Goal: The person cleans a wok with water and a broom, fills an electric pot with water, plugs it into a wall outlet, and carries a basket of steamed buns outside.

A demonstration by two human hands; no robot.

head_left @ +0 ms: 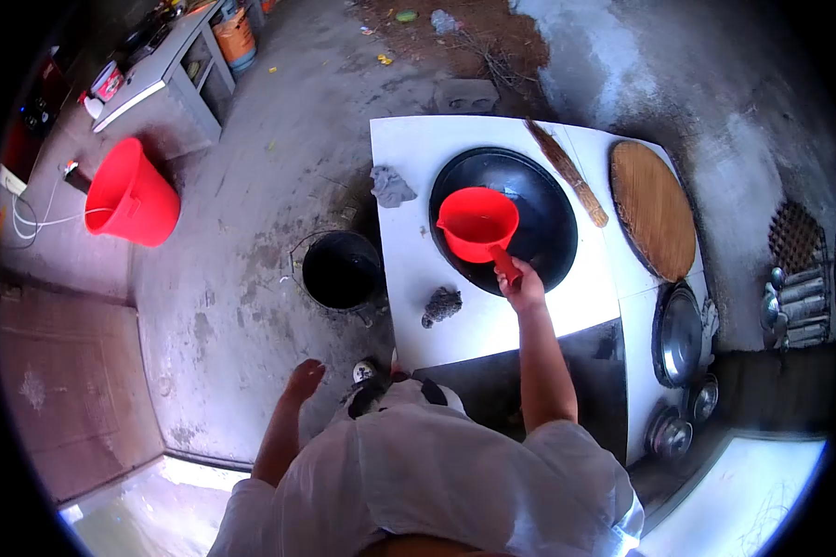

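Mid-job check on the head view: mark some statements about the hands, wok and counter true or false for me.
1. The right hand holds the red scoop by its handle. True.
2. The left hand also grips the red scoop. False: the left hand is well apart from it.
3. A whisk broom lies on the white counter. True.
4. A round wooden board covers the wok. False: the round wooden board lies to its right.

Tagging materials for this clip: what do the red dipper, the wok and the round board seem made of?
Red dipper: likely plastic, smooth with a slight sheen, in solid bright red. Wok: probably iron or steel, dark, with pale reflections on its curved inside. Round board: apparently wood, matt brown, with straight grain lines.
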